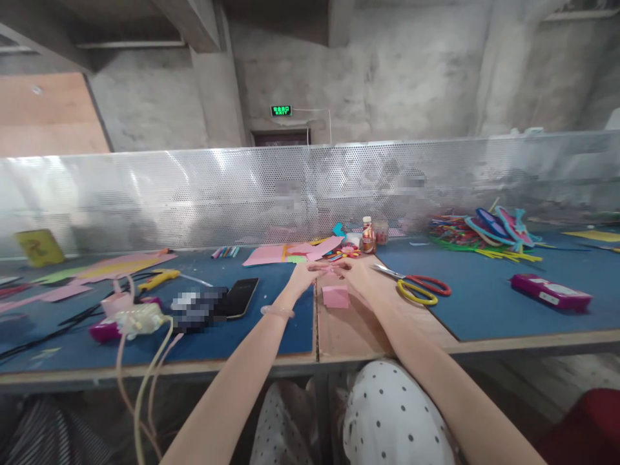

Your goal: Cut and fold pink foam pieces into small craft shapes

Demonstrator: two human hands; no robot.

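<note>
Both my hands meet over the table's middle. My left hand (pixel 309 274), with a bangle on its wrist, pinches the left side of a small pink paper piece (pixel 330 268). On its right side, my right hand (pixel 352 270) has its fingers closed on the same piece. Just below them lies a pink folded paper (pixel 336 297) on the bare brown board. Scissors (pixel 417 285) with red and yellow handles rest right of my right hand, blades pointing left. Pink sheets (pixel 266 254) lie behind my left hand.
A small bottle (pixel 368 235) stands behind my right hand. At left are a black phone (pixel 243 297), a yellow glue gun (pixel 159 279) and cables. Pipe cleaners (pixel 455 229) are piled at back right, with a purple box (pixel 551 292) in front. A perforated metal screen (pixel 217 194) spans the back.
</note>
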